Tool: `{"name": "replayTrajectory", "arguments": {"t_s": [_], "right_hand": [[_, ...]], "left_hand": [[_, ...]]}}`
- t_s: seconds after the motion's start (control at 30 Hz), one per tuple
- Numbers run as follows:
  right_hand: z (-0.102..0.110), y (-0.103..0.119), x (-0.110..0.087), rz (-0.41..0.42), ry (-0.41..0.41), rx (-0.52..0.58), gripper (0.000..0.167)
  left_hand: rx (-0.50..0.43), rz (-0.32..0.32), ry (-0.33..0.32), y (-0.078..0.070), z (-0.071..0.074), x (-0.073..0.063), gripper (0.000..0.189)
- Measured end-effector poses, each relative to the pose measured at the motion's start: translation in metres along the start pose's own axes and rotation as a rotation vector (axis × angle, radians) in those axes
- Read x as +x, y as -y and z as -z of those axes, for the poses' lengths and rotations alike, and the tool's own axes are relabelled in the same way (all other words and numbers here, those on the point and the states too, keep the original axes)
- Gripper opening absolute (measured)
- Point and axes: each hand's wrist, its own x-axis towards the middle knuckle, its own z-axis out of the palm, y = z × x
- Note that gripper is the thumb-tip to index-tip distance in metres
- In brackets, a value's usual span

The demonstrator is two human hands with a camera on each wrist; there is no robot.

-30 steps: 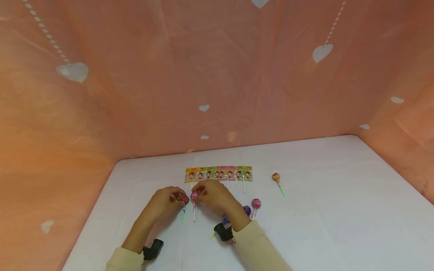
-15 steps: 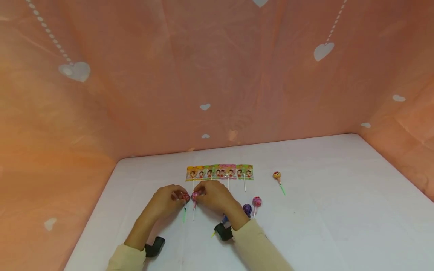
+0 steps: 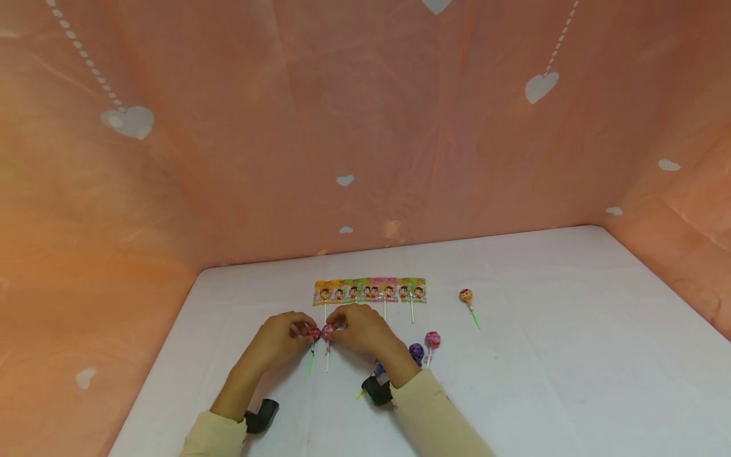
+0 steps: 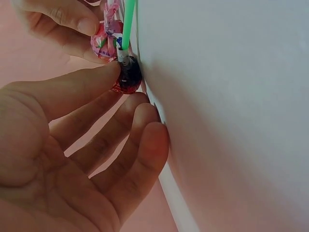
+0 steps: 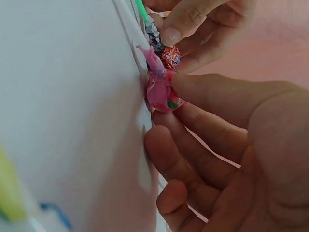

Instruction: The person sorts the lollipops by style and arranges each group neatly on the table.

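Note:
My left hand (image 3: 280, 339) pinches the wrapped head of a dark red lollipop (image 4: 129, 77) with a green stick. Right beside it, my right hand (image 3: 362, 330) pinches a pink lollipop (image 5: 160, 92) on a white stick. Both lollipops lie at the tabletop, sticks toward me, their heads side by side and seemingly touching. Just beyond the hands runs a row of flat-packed lollipops (image 3: 371, 291) in yellow, green and pink wrappers, white sticks pointing my way. The right hand covers part of those sticks.
By the right forearm lie a purple lollipop (image 3: 416, 353), another pink lollipop (image 3: 432, 341) and a blue-wrapped one (image 3: 379, 368), partly hidden. Farther right is a yellow-red lollipop (image 3: 466, 297) with a green stick. Pink cloth (image 3: 400, 127) walls the white table (image 3: 548, 330) at back and sides.
The two lollipop heads have drawn slightly closer together between my hands. Both hands keep their grip, and the other lollipops stay where they were.

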Motion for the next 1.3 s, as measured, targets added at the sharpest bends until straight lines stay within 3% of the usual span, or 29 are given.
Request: {"name": "replayTrajectory", "arguments": {"t_s": [0.23, 0.5, 0.7, 0.83, 1.07, 1.3], "right_hand": [[0.002, 0.0, -0.001, -0.002, 0.007, 0.007, 0.022], [0.034, -0.004, -0.01, 0.006, 0.029, 0.18, 0.029], [0.064, -0.009, -0.036, 0.054, 0.04, 0.071, 0.033], [0.076, -0.018, -0.058, -0.003, 0.055, -0.002, 0.033], [0.069, -0.029, -0.09, 0.005, 0.066, -0.106, 0.033], [0.064, -0.031, -0.094, 0.039, 0.056, -0.167, 0.032]], "left_hand": [[0.004, 0.011, 0.009, -0.001, 0.0, 0.0, 0.015], [0.008, 0.03, 0.009, 0.0, -0.002, 0.001, 0.015], [-0.003, 0.038, 0.003, 0.0, -0.006, 0.002, 0.015], [-0.005, 0.034, -0.002, -0.001, -0.006, 0.003, 0.015], [0.015, 0.048, 0.012, -0.001, -0.005, 0.002, 0.016], [-0.002, 0.066, 0.011, -0.001, -0.006, 0.005, 0.017]]}}
